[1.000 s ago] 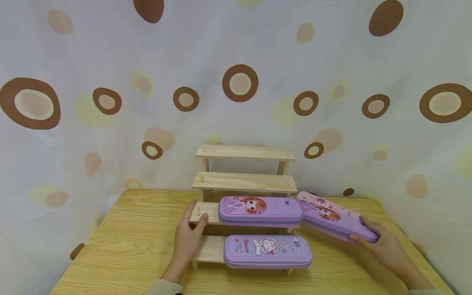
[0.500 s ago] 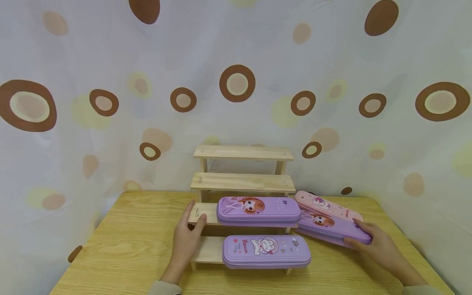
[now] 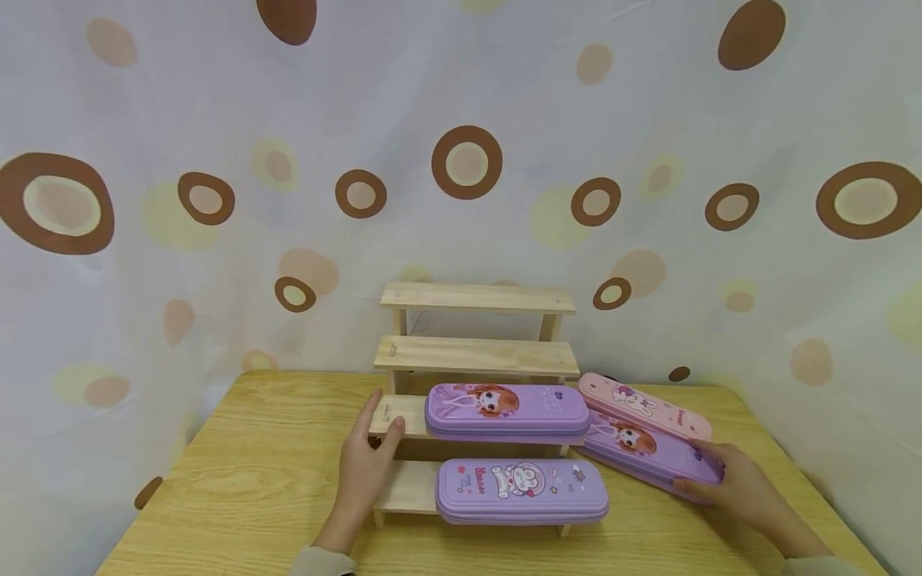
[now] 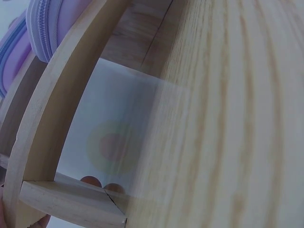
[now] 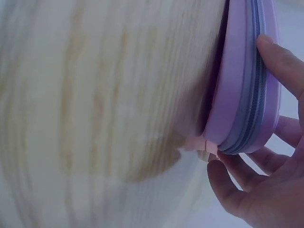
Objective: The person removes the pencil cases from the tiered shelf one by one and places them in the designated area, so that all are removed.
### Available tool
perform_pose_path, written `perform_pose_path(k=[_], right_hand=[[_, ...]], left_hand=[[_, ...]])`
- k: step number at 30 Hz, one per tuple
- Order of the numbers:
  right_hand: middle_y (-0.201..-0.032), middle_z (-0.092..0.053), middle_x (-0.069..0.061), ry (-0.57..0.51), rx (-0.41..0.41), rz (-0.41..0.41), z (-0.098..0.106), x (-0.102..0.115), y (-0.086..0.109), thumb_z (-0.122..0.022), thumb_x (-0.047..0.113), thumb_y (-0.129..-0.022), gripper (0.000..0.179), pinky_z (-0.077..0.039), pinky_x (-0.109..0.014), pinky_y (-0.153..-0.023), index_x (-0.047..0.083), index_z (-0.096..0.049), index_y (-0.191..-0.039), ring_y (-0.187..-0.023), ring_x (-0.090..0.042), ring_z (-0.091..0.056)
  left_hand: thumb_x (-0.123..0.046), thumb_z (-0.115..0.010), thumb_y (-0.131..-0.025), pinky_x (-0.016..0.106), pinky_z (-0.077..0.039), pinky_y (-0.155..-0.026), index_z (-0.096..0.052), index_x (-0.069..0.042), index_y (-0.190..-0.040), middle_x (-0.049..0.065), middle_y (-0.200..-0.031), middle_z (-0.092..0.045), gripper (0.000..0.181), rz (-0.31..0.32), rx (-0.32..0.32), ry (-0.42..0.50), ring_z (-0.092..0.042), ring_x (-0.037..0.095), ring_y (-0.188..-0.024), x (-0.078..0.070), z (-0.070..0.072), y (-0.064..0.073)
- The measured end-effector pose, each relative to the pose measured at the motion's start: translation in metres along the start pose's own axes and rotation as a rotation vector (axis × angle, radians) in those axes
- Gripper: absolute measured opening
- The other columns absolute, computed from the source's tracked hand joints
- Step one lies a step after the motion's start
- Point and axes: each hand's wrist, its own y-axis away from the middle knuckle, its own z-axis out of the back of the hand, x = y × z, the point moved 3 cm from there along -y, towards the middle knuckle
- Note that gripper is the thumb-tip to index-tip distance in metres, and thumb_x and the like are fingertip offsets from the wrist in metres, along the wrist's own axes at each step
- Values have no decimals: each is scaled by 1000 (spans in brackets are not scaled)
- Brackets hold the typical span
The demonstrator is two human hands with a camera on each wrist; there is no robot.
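In the head view, my right hand grips the right end of a purple pencil case printed with a red-haired doll. Its thumb lies along the zip side in the right wrist view, on the case. A pink pencil case with a rabbit lies right behind it. My left hand holds the left end of the second-lowest step of a wooden tiered shelf. On that step sits another doll-printed purple case. A lilac case with a cartoon rabbit rests on the lowest step.
The shelf's top step and the one below it bear nothing. A wood-grain table stands under everything. Behind it hangs a pale curtain with brown and yellow circles.
My right hand has brought the purple pencil case down and towards me, off the pink one, which shows fully along its top now. My left hand has stayed at the shelf.
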Motion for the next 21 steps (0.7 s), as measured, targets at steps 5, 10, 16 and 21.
perform_pose_path(k=[5,10,16,21], right_hand=[[-117,-49,-44,27,6,-3,0,2,0,-84,40,-77,85,-38,-71,-88,-19,-51,-129,-108,-63,-47],[-125,-45,-46,6,-6,-26,8,10,0,-81,41,-80,86,-36,-72,-90,-19,-48,-132,-113,-64,-41],[-135,-39,-44,-109,1,-76,18,23,1,-75,41,-87,82,-36,-72,-90,-14,-43,-139,-121,-63,-36],[-139,-43,-37,-187,-34,-62,23,33,-1,-71,38,-91,73,-46,-58,-94,-11,-46,-140,-125,-55,-40]], left_hand=[[-36,-63,-97,47,-40,-106,-38,-15,-153,5,-154,-40,64,1,7,13,-44,28,-133,0,0,0],[-36,-62,-98,50,-33,-111,-37,-17,-153,4,-155,-38,64,8,16,22,-33,29,-141,0,0,1],[-36,-63,-97,50,-38,-108,-38,-17,-153,5,-155,-38,64,5,11,17,-37,29,-139,0,0,0],[-36,-63,-97,49,-35,-110,-38,-17,-153,4,-155,-38,64,5,13,19,-35,29,-140,1,0,0]])
